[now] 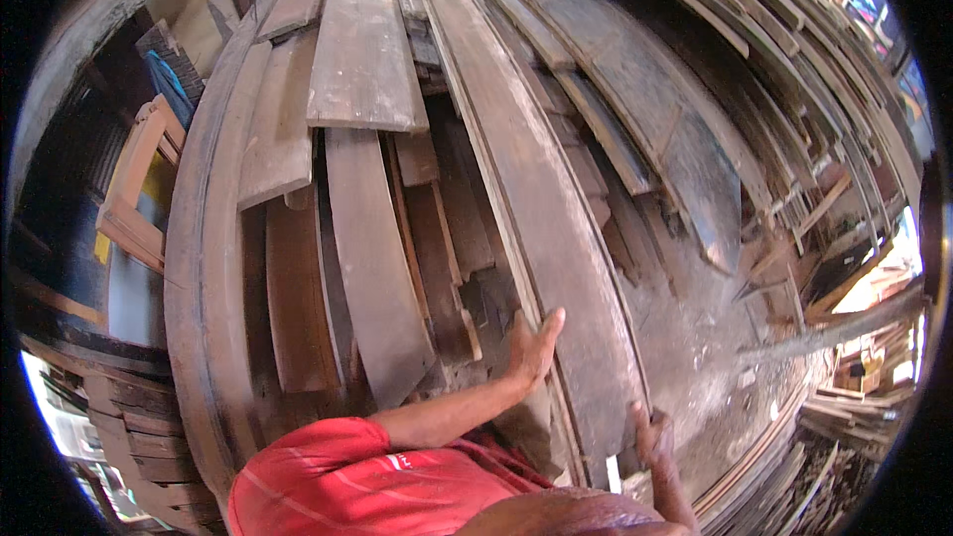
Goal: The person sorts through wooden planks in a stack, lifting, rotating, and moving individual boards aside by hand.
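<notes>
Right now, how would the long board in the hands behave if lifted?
The long board is probably heavy, being long and wide. Gripped near one end, it may tip toward the far end. Its worn, matte face seems unlikely to be slippery.

The head-worn fisheye looks down along a long board (548, 208).

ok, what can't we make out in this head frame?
All in the head view:
- Long plank: far end, cut off by the upper edge.
- Left hand: some fingers, hidden by the plank and the hand itself.
- Right hand: how far its grip reaches under, hidden by the plank's edge.
- White piece near the plank's near end: too small to identify.
- Blue item at left: too small and dim to identify.
</notes>
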